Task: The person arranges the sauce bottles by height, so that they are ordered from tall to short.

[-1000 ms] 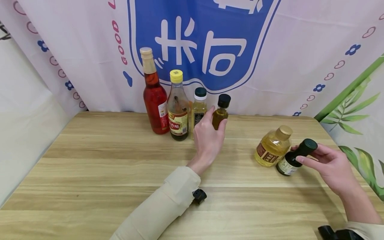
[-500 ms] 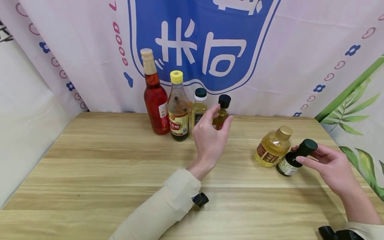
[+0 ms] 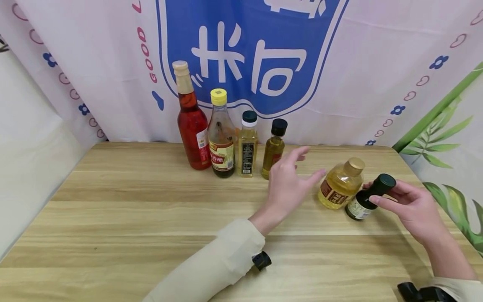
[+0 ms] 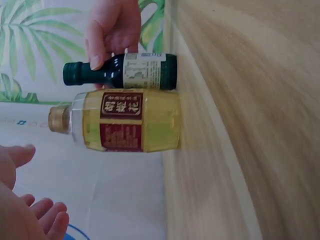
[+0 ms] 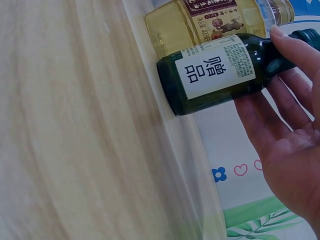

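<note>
My left hand (image 3: 287, 186) is in the air over the middle of the table, fingers spread and holding nothing. It is between a slim olive-coloured oil bottle (image 3: 274, 149) with a black cap and a wide clear bottle of yellow oil (image 3: 342, 184) with a gold cap. My right hand (image 3: 420, 214) pinches the neck of a small dark green bottle (image 3: 358, 207), thumb in front. In the right wrist view, that green bottle (image 5: 215, 72) shows a white label. It stands right beside the yellow oil bottle (image 4: 130, 120), as the left wrist view also shows.
Along the back of the wooden table (image 3: 132, 226) stand a tall red bottle (image 3: 193, 138), a yellow-capped bottle (image 3: 222, 147) of dark liquid and a square green-capped oil bottle (image 3: 247, 147). Behind them hangs a printed cloth (image 3: 339, 105).
My left hand has come away from the olive-coloured oil bottle and moved right and nearer, towards the yellow oil bottle. The right hand keeps its grip on the green bottle.
</note>
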### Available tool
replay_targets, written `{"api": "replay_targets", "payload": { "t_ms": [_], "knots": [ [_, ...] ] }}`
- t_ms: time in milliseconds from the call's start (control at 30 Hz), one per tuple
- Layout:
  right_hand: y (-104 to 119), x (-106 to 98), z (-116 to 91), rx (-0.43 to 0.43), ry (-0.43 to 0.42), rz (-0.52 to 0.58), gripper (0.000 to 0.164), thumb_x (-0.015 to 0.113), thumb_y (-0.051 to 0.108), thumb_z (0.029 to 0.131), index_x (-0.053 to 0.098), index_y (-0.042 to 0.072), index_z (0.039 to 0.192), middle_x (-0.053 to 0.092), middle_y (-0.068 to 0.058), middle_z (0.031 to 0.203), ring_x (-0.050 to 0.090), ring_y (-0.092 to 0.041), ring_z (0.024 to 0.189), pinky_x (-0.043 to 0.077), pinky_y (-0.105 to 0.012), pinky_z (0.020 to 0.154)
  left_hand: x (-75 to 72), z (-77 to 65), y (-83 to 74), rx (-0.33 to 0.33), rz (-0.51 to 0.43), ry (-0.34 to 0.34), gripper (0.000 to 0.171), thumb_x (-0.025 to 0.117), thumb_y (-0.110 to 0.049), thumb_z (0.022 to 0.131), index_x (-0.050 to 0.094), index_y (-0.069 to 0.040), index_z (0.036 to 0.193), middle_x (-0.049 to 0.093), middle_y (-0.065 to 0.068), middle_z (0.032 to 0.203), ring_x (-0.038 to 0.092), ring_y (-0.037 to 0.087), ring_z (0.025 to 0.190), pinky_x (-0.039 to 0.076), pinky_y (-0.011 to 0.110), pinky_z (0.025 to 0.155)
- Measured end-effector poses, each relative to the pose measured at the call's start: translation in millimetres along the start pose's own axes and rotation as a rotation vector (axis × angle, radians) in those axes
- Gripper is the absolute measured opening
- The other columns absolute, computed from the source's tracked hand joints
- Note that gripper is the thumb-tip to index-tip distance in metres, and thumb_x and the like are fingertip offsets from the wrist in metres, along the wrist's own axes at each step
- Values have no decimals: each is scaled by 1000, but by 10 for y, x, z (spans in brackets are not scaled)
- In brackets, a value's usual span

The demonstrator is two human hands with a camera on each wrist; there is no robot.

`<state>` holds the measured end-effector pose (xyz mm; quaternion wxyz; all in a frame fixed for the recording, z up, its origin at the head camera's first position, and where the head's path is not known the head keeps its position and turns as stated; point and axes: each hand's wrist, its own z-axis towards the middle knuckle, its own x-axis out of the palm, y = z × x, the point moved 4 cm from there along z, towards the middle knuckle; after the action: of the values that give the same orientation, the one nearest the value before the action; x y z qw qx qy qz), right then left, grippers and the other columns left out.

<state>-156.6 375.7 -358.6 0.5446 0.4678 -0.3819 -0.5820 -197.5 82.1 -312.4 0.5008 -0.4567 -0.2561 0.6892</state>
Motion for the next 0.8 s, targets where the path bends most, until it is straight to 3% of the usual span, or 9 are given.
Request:
{"api": "replay_targets", "payload": {
  "t_ms": [233, 500, 800],
  "knots": [
    [-6, 14, 2, -13, 4, 17, 39, 66, -24, 90, 67, -12, 127, 82, 1, 117, 76, -4, 112, 60, -13, 90, 272, 60, 48, -160, -91, 218, 73, 91, -41, 85, 59, -22, 149, 67, -4, 147, 65, 15, 132, 56, 28, 106],
    [-17, -7, -2, -8, -4, -6, 40, 66, -22, 91, 66, -11, 129, 82, 2, 117, 76, -3, 112, 58, -11, 90, 504, 43, 99, -291, -234, 352, 73, 92, -40, 84, 60, -31, 148, 62, -11, 152, 60, 13, 138, 56, 30, 108],
    [-32, 4, -4, -29, 6, 12, 39, 65, -24, 90, 67, -11, 127, 82, 0, 116, 76, -4, 111, 59, -12, 89, 651, 35, 80, -229, -214, 376, 77, 94, -34, 82, 59, -24, 150, 64, -12, 150, 61, 5, 134, 50, 18, 107]
  ]
}}
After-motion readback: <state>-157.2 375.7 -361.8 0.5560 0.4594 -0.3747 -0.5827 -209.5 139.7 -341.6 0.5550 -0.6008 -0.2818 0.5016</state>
